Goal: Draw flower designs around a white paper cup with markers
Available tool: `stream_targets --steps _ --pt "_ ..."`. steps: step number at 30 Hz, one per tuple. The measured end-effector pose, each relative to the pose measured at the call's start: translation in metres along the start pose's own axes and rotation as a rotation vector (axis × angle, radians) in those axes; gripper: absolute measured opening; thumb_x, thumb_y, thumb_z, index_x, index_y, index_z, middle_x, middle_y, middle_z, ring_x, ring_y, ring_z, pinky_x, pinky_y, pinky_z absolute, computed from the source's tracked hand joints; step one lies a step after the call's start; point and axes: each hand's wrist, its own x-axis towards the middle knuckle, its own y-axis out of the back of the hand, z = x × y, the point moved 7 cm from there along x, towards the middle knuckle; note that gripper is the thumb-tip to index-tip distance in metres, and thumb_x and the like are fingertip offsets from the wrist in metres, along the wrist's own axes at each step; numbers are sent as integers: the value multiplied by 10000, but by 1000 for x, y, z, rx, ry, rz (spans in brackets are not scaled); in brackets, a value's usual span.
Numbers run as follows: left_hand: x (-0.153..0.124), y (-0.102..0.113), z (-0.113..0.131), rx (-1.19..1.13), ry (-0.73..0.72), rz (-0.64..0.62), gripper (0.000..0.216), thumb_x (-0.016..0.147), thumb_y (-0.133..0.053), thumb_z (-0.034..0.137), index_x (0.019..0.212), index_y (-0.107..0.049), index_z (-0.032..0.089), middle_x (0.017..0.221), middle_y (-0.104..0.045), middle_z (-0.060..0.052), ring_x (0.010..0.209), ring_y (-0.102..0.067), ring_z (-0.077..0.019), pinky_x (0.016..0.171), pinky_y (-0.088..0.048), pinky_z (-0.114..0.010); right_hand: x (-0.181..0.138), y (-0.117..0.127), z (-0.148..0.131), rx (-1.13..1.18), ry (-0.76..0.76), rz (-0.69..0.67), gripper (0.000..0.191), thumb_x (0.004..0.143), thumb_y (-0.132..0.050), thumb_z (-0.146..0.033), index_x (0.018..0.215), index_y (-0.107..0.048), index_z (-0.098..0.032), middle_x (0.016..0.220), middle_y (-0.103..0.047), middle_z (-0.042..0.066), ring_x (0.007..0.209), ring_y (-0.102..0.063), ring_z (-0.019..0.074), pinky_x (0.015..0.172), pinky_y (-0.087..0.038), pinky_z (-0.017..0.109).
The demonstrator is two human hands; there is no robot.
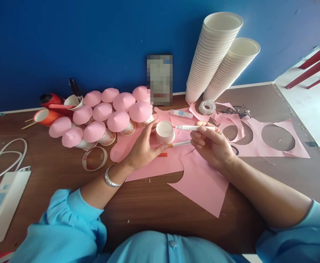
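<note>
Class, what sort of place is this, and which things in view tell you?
Probably a craft table indoors: a pink sheet with round holes cut out, paper cups topped with pink cones, and a white pen in the right hand.

Near tabletop [149, 208] passable; 2 cup stacks [214, 56] (tall) block back right.

Bright blue shirt [138, 250], round button [173, 244], gathered sleeves [64, 226], silver bangle [109, 179] on left wrist [123, 170]
</note>
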Motion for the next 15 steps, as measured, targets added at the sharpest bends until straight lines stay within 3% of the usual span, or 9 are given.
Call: stream_targets --steps 4,8,11,15 --pt "5 -1 -4 -149 54 18 525 920 -788 456 1335 -573 219 1359 -716 -128 1281 -673 -309 1134 -537 -511 1 5 1 -5 3 25 379 706 -931 -480 862 -669 -257 632 -503 -76 511 -361 95 486 -314 262" --pt "-3 6 -7 -334 102 75 481 914 -770 542 1254 -625 233 1266 -727 -88 1211 -679 -286 1063 -574 -462 3 6 -1 7 18 20 440 769 -885 -596 850 -603 -267 624 -503 -83 500 -368 95 496 -325 256" --pt "-10 5 -7 -525 196 42 495 1000 -587 635 1319 -632 260 1259 -739 -89 1186 -705 -310 966 -627 -478 3 5 -2 -12 24 27 519 779 -845 -684 806 -536 -268 614 -484 -84 494 -361 97 500 -323 258" --pt "-19 -5 -4 -728 341 -40 586 1058 -373 671 1373 -628 249 1168 -788 -105 1164 -747 -326 953 -651 -532 3 1 -2 -85 48 -10 555 760 -881 -580 719 -428 -263 590 -410 -90 503 -348 105 504 -316 262"
